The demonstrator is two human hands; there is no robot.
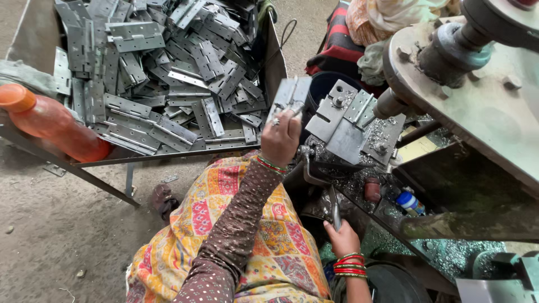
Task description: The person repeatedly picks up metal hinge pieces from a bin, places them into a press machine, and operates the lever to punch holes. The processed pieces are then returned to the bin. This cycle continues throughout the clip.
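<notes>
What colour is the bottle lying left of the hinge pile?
Orange, cap and body alike; the bottle shows best in the head view.

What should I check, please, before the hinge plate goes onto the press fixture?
1. Left hand grips the hinge plate: ok, held up clear of the tray.
2. Right hand on the lever: ok, fingers wrapped round its lower end.
3. Fixture free for a plate: cannot tell, grey plates already lie on it.
4. Metal shavings around the fixture: not ok, plenty scattered there.
5. Supply of hinges in the tray: ok, a large heap.
6. Orange bottle out of the way: ok, at the tray's far edge.
</notes>
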